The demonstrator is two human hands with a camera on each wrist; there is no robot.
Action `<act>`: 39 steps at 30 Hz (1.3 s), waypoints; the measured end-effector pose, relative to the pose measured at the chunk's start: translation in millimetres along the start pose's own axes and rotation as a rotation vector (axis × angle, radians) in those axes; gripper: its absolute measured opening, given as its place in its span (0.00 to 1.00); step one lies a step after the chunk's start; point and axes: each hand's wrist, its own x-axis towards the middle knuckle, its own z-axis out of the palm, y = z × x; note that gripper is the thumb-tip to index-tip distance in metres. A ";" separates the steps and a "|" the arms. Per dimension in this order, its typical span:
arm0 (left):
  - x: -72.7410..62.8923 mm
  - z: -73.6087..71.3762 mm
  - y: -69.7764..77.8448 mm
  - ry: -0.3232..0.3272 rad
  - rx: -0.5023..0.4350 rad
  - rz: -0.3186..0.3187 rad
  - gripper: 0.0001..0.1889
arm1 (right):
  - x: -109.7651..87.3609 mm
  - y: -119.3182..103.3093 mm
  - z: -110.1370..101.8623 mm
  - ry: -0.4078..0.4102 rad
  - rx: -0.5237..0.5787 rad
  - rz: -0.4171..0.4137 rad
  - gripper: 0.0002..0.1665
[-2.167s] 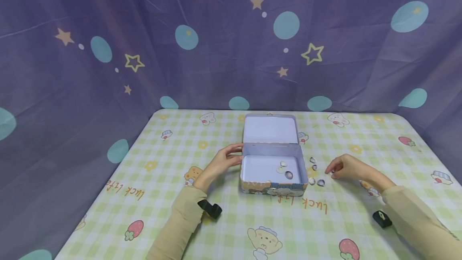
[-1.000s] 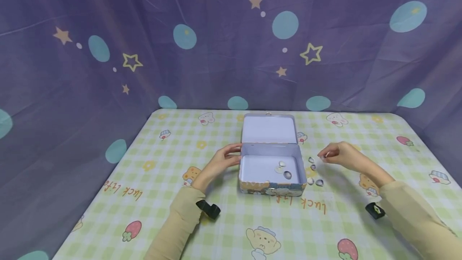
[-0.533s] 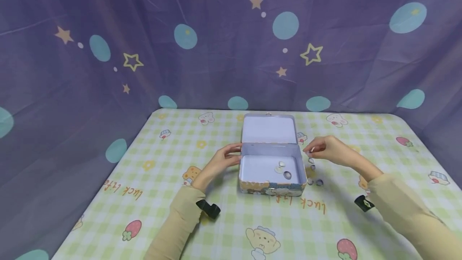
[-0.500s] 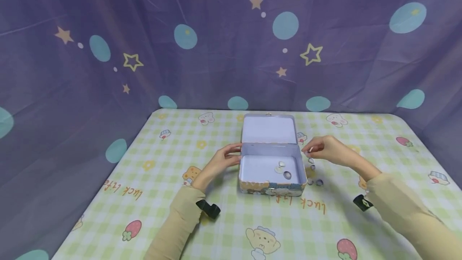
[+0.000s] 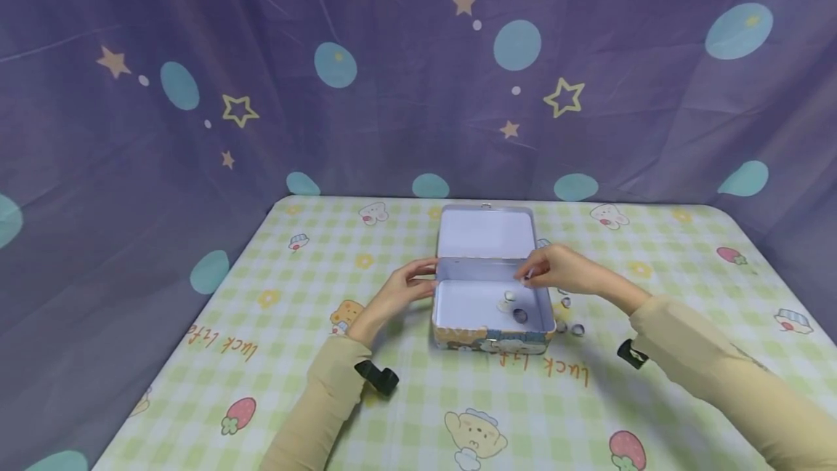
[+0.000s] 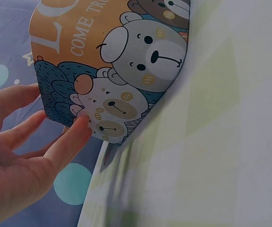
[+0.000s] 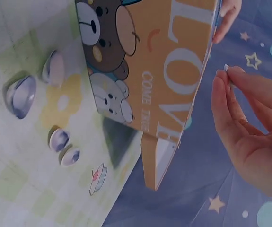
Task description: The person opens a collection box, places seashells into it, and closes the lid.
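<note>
An open tin box (image 5: 451, 340) with cartoon bears on its outside stands mid-table, its lid (image 5: 486, 232) tilted back. My left hand (image 5: 395, 296) touches the box's left side, its thumb and fingertips resting against the printed wall in the left wrist view. Over the right part of the box is my right hand (image 5: 564, 269), pinching a small seashell (image 7: 227, 68) between thumb and fingertips. A few shells (image 5: 519, 315) lie on the white floor inside. Beside the box's right wall, several more shells (image 7: 22, 97) rest on the tablecloth, white with purplish insides.
A green checked tablecloth (image 5: 261, 384) with printed strawberries and animals covers the table. Behind it hangs a purple curtain (image 5: 405, 137) with stars and teal ovals. Black wrist straps (image 5: 378, 379) sit on both sleeves.
My right hand has lifted the pinched shell from the tablecloth at the right and carried it leftward over the box's right wall. My left hand stays against the left side.
</note>
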 end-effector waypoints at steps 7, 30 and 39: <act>-1.9 0.5 2.5 0.000 0.015 -0.008 0.25 | 13.1 -4.6 5.5 -0.085 0.043 -0.007 0.09; -1.9 -0.3 0.4 -0.002 0.007 0.000 0.26 | 45.6 -7.0 35.6 -0.210 0.162 0.081 0.12; -1.4 0.4 0.0 0.004 0.017 0.009 0.26 | 53.9 -2.4 49.3 -0.236 0.105 0.030 0.12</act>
